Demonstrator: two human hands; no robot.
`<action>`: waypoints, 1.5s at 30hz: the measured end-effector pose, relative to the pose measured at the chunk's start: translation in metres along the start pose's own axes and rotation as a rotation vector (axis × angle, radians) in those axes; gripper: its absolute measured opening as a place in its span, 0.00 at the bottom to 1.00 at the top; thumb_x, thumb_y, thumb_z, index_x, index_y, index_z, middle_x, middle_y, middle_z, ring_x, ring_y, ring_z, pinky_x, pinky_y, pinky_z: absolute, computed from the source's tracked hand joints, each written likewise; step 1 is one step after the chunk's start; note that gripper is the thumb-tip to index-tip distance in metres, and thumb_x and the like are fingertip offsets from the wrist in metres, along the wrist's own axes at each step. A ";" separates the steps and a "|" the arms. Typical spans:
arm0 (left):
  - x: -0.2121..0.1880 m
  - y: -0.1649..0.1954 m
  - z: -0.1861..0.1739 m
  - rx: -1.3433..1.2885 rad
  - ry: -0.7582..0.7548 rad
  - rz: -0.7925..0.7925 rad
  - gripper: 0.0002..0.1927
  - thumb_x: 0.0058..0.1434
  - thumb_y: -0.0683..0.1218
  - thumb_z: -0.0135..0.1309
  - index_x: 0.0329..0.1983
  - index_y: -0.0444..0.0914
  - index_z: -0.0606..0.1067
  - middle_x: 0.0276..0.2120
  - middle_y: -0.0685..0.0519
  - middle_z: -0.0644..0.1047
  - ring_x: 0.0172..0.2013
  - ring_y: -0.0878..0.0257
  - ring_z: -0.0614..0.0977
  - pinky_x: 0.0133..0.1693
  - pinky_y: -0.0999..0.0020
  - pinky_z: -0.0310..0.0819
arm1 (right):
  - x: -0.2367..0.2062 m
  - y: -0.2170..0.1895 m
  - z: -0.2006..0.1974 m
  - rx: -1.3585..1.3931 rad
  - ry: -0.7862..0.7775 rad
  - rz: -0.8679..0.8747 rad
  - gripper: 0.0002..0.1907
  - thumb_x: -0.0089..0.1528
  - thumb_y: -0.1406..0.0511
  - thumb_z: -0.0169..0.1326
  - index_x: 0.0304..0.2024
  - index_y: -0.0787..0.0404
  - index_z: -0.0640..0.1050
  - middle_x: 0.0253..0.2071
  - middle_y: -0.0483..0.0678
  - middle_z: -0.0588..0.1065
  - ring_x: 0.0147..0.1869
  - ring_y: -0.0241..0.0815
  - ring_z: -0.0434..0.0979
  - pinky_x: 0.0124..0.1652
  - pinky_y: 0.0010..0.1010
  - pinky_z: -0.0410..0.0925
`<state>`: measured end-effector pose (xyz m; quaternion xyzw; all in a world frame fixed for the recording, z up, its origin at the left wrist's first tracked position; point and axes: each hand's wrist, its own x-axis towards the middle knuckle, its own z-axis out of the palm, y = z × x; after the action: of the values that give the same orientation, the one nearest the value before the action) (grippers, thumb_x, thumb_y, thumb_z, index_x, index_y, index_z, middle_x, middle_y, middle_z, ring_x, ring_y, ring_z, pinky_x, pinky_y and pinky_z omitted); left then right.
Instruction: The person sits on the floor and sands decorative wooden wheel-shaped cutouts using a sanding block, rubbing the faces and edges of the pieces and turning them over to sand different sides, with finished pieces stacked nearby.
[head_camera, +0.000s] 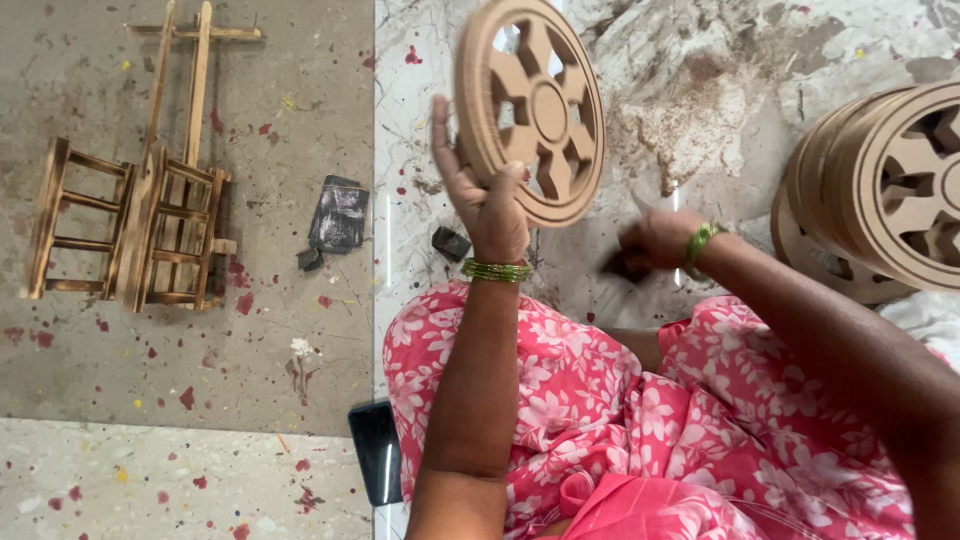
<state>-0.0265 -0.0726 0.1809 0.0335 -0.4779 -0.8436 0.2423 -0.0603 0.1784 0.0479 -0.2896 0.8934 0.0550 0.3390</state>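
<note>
Head view, looking down over a lap in pink floral cloth (640, 400).

Left hand (490, 195): raised, fingers closed round the lower rim of a wheel (530, 110), a round brown disc with cut-out spokes and a central hub. Wheel held upright, tilted edge-on toward the lens, above the pale marbled floor (420, 120). Thumb side on the near face; fingertips behind the rim hidden. Green bangles (497, 270) at the wrist.

Right hand (650, 242): lower, near the floor, blurred. Fingers curled over something small and dark (615, 265); kind of object impossible to make out, and grip not certain. Green bangle at this wrist also.

Right edge: stack of like wheels (880, 190), cut off by the frame; number in the stack not countable. Patch of brown dust (690, 110) on the floor between the held wheel and the stack.

Left: wooden frame (130, 215) of rungs and two long shafts, lying flat on the grey floor (250, 330), well apart from both hands. Beside it a dark crumpled sheet (338, 215), possibly abrasive paper; surface hard to read. Small dark block (450, 243) just left of the left wrist.

Bottom: black flat slab (378, 450), partly under the cloth, lower end cut off. Red paint flecks scattered over both floor surfaces.
</note>
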 end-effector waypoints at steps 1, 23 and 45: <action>-0.001 -0.006 0.000 0.011 -0.040 -0.044 0.52 0.52 0.27 0.45 0.80 0.42 0.44 0.68 0.37 0.66 0.64 0.48 0.74 0.55 0.60 0.79 | -0.008 0.005 0.003 -0.091 -0.145 -0.050 0.15 0.63 0.51 0.53 0.50 0.40 0.79 0.43 0.40 0.82 0.40 0.36 0.84 0.36 0.31 0.79; -0.063 -0.100 -0.007 -0.039 -0.379 -0.671 0.37 0.54 0.29 0.49 0.70 0.31 0.63 0.53 0.48 0.77 0.47 0.63 0.82 0.45 0.69 0.83 | -0.067 -0.052 -0.024 0.132 1.242 -0.164 0.11 0.63 0.62 0.60 0.44 0.60 0.77 0.43 0.49 0.79 0.44 0.45 0.80 0.38 0.38 0.75; -0.059 -0.095 -0.008 -0.025 -0.525 -0.700 0.40 0.53 0.29 0.46 0.73 0.32 0.63 0.49 0.50 0.80 0.38 0.68 0.81 0.40 0.73 0.79 | -0.043 -0.005 -0.029 0.409 1.030 0.149 0.08 0.70 0.63 0.50 0.47 0.53 0.80 0.37 0.45 0.78 0.39 0.37 0.78 0.36 0.31 0.73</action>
<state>-0.0078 -0.0127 0.0879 -0.0249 -0.4728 -0.8606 -0.1874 -0.0480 0.1864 0.0983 -0.1436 0.9541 -0.2443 -0.0969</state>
